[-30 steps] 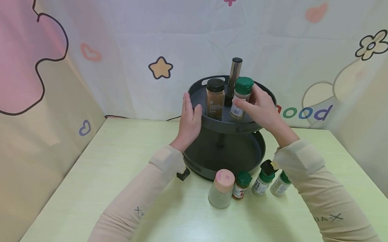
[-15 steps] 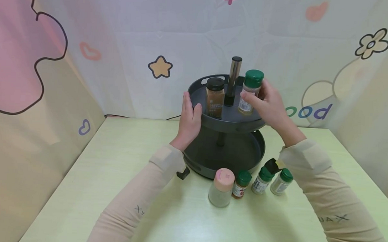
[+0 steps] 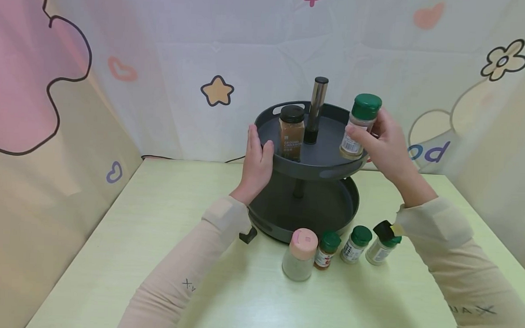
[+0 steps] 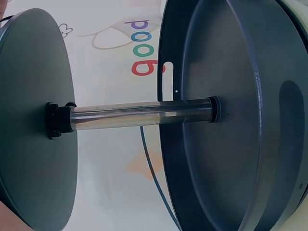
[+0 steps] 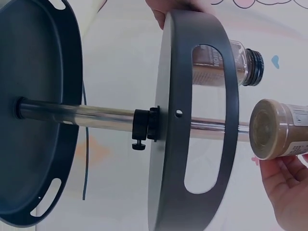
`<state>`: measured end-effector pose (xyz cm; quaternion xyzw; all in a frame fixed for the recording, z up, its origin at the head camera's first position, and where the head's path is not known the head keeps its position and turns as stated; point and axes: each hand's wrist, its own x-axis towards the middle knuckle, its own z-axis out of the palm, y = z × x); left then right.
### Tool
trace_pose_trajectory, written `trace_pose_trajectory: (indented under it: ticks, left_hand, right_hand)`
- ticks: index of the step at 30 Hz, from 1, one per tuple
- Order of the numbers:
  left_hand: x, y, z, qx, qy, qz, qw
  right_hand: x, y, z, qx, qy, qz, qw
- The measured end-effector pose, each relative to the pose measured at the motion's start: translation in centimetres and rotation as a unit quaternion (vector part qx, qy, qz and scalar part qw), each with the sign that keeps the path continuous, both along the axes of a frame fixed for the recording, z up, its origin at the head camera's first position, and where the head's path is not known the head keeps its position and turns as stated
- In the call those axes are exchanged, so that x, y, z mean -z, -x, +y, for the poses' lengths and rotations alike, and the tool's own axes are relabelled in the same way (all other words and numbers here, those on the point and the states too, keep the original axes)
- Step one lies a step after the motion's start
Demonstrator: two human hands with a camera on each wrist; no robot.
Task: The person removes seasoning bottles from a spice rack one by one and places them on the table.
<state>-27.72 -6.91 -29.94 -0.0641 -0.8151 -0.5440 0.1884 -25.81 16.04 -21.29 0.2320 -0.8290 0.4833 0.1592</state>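
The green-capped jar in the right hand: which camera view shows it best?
The head view: the jar appears nearly whole, green cap included. The right wrist view shows its underside, but the picture cuts off its cap; the left wrist view misses it.

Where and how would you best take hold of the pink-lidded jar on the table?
Probably grip the pink-lidded jar round its body, below the lid, from the near side: it stands upright, with the two-tier stand behind and a green-capped bottle close on its right.
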Motion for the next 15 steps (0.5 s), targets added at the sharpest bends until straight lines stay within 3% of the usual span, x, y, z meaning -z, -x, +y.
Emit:
trace_pose_trajectory:
  ticks: [15]
  left_hand:
    - [0.1, 0.0, -0.1, 0.004, 0.003, 0.003, 1.0]
  right_hand:
    - [0.6, -1.6, 2.4, 0.006, 0.006, 0.025, 0.9997]
